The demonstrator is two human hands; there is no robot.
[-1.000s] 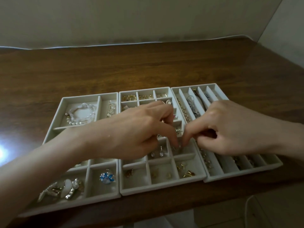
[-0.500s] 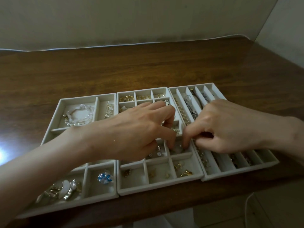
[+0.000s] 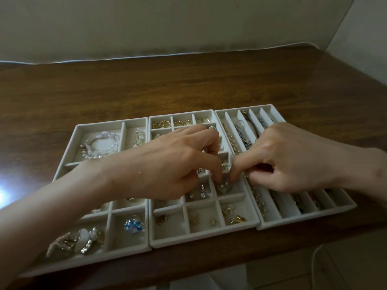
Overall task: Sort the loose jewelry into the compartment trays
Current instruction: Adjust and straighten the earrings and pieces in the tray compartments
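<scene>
Barely any change over the last second. Both hands sit over the same spot as before; only the fingertips have crept a little closer together.

Left hand: fingers curled, one tip pointing down into the middle tray, right-hand column, second compartment from the front. Right hand: reaches across the right tray, index tip down into that same compartment, other fingers folded under with the thumb tucked beneath.

The two tips flank a small pale piece lying in that compartment. It is too small and too shadowed to name. I can't tell whether either hand actually pinches it or just touches it, and the palms hide whatever else the hands might hold.

My read: still fiddling with one item, either seating it or working on it with both hands. No new piece has been placed in this interval, so progress is flat.

Everything else looks sorted. A pearl bracelet and a blue piece are in the left tray, gold earrings are in the middle tray's front row, and chains lie in the right tray's long slots. No loose jewelry shows on the table, so this is likely near the end of the job.

Risk: with tips this close, the piece could flick into the next compartment.
</scene>
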